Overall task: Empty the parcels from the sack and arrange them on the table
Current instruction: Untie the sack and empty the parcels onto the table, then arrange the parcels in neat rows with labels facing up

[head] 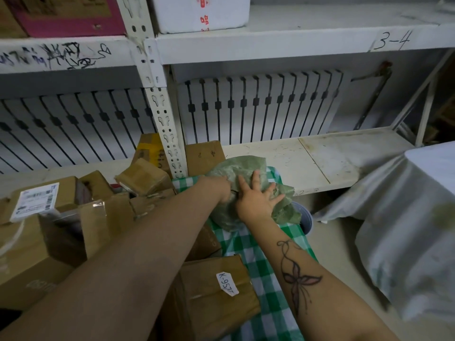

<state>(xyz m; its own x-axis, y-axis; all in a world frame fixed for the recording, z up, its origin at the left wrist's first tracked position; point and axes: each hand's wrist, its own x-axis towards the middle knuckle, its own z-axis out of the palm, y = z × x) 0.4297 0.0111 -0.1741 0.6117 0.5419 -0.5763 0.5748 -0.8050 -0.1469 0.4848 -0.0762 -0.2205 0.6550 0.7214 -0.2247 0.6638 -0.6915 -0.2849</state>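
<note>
Lying crumpled under both my hands, the green sack (243,166) sits at the far end of the checked table (261,269), my right hand (256,200) splayed flat on it, my left hand (218,188) gripping its left fold, parcels (140,177) heaped further left.

The left hand (218,189) ends at the knuckles in mid-frame. Its fingers vanish into a fold of the green sack (236,168), so I cannot tell whether they grip it. What the sack holds is covered too. Under its right edge a grey round rim (307,221) peeks out, the rest hidden. The desk (266,274) shows only a strip of check cloth; the rest lies under cartons (202,311). The white label (227,283) at lower centre reads K-957, then curls away. At upper left, the pink box (66,16) is cut by the frame top.
</note>
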